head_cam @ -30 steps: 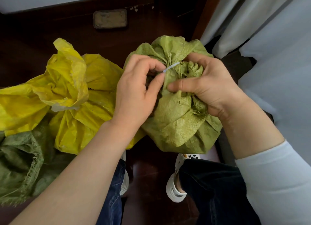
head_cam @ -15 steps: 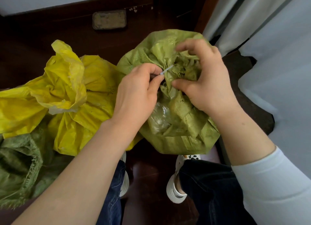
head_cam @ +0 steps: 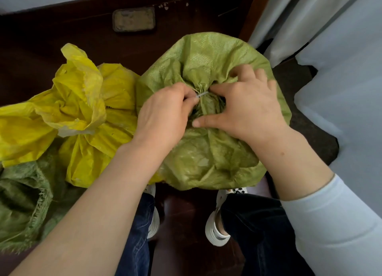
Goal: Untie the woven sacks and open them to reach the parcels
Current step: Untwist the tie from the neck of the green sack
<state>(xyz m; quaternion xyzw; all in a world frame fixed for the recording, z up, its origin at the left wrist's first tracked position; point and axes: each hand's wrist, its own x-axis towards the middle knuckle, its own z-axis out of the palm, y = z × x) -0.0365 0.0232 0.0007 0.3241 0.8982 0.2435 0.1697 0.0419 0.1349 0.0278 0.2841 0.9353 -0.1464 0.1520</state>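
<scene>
Green sack sits on the dark wood floor, right in front of the person's feet, approx mid-floor btwn the far skirting and the shoes. Its neck is bunched tight on top w/ a thin white tie round it, not undone yet.

L hand comes in from the left. Thumb & index fingertip pinch the tie's loose end just left of the neck. The other fingers are tucked under, out of sight.

R hand lies on the sack from the right. Its fingers are curled into the gathered folds at the neck, thumb stretched straight & pressed flat on the fabric just below the bunch. The two hands nearly meet at the neck. L forearm is bare; R arm has a white sleeve ending mid-forearm.

Yellow sack touches the green one's left side, top crumpled & flared. Can't tell what closes it. Frayed green sack lies at the floor's near-left corner, mouth open, partly under the yellow one; inside is too dark to read.

A flat brownish pad lies at the floor's far edge, against the skirting. White curtains hang along the right edge. White shoes & dark jeans are at the near edge, toes just under the green sack.
</scene>
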